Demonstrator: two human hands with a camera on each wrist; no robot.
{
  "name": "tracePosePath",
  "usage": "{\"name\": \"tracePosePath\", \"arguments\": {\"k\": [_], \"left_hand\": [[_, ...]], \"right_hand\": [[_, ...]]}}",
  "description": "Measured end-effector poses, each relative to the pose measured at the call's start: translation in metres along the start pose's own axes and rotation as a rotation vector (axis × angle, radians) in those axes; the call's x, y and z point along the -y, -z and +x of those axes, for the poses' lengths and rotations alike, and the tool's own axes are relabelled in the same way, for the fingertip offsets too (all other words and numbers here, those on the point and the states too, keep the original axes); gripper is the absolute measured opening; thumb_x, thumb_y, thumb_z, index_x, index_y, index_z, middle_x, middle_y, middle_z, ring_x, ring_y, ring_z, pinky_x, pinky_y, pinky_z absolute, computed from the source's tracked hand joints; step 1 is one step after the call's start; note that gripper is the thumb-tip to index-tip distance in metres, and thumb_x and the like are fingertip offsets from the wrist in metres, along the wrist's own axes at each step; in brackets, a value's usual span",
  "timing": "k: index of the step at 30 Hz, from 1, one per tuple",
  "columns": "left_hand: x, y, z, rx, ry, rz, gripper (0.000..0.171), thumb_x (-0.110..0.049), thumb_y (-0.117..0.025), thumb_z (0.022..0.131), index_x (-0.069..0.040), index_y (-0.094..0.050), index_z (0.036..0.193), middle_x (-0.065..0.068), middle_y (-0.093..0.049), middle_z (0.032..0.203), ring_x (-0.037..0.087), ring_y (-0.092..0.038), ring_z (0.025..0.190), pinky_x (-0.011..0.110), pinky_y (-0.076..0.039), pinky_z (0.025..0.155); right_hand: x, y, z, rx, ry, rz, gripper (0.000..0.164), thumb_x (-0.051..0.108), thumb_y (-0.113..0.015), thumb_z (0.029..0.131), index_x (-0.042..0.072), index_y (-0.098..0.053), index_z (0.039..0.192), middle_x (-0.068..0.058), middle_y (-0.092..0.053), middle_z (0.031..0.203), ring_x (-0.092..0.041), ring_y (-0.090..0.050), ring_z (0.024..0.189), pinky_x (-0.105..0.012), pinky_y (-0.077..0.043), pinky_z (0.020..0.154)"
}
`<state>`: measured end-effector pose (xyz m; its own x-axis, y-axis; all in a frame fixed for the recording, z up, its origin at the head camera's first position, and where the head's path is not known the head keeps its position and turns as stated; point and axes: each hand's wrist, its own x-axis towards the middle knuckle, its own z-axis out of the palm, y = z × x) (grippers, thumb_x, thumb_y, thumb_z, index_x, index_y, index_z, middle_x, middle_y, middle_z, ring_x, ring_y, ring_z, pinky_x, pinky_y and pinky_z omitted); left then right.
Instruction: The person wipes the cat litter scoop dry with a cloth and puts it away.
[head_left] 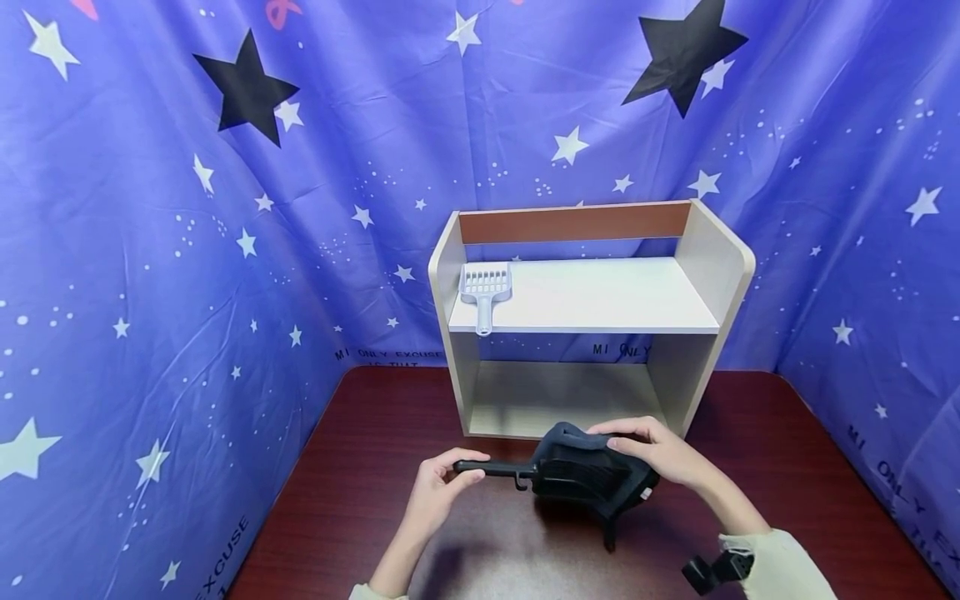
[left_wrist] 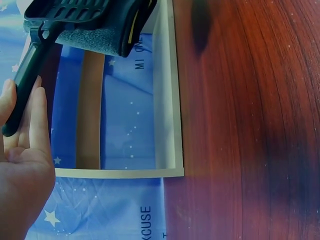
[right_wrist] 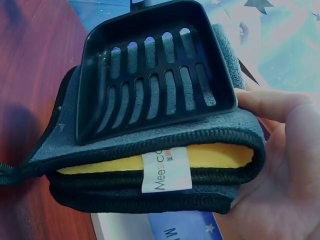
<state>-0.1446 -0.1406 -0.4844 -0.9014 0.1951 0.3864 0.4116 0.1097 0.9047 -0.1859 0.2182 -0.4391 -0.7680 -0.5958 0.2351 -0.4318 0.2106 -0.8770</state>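
A black slotted litter scoop (head_left: pixel 495 469) is held above the table, with its head toward the right. My left hand (head_left: pixel 438 492) pinches the end of its handle between thumb and fingers. Behind the scoop's head lies a folded grey cloth (right_wrist: pixel 235 122), gripped along its edge by my right hand (head_left: pixel 663 454). In the right wrist view, the cloth's folds show a yellow lining (right_wrist: pixel 215 156) and a white label (right_wrist: pixel 166 170); grey fabric appears through the scoop's slots. Part of the right palm is hidden behind the cloth.
A two-level shelf unit (head_left: pixel 585 329) stands at the back of the dark red table (head_left: pixel 360 467). On its upper board, at the left, lies a light grey slotted scoop (head_left: pixel 485 296). A blue star-patterned curtain (head_left: pixel 360 167) surrounds the table's back and sides.
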Motion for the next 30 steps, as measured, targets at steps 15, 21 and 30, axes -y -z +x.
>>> {"name": "tracePosePath", "arguments": {"k": [15,21,30], "left_hand": [[0.001,0.009,0.002,-0.091,0.047,-0.004,0.019,-0.005,-0.073,0.086,-0.002,-0.074,0.105,0.007,-0.073,0.093,-0.001,-0.050,0.066,0.016,-0.045,0.059],[0.000,0.013,0.003,-0.127,0.077,-0.016,0.020,-0.006,-0.074,0.086,-0.002,-0.073,0.106,0.011,-0.074,0.092,-0.001,-0.053,0.068,0.016,-0.048,0.061],[-0.001,0.016,0.004,-0.147,0.093,-0.035,0.021,-0.004,-0.073,0.087,0.001,-0.073,0.107,0.021,-0.073,0.094,-0.001,-0.061,0.075,0.016,-0.053,0.067]], "right_hand": [[-0.005,0.006,-0.017,-0.084,-0.007,0.034,0.032,0.004,-0.050,0.102,-0.002,-0.060,0.131,0.023,-0.065,0.124,0.003,-0.064,0.100,-0.024,-0.058,0.073],[-0.004,0.006,-0.022,-0.113,-0.053,0.048,0.032,0.007,-0.051,0.102,-0.002,-0.060,0.132,0.024,-0.065,0.122,-0.002,-0.067,0.092,-0.026,-0.059,0.071],[-0.006,0.006,-0.026,-0.140,-0.061,0.046,0.032,0.007,-0.052,0.102,-0.002,-0.060,0.132,0.022,-0.067,0.119,-0.001,-0.067,0.091,-0.024,-0.059,0.072]]}}
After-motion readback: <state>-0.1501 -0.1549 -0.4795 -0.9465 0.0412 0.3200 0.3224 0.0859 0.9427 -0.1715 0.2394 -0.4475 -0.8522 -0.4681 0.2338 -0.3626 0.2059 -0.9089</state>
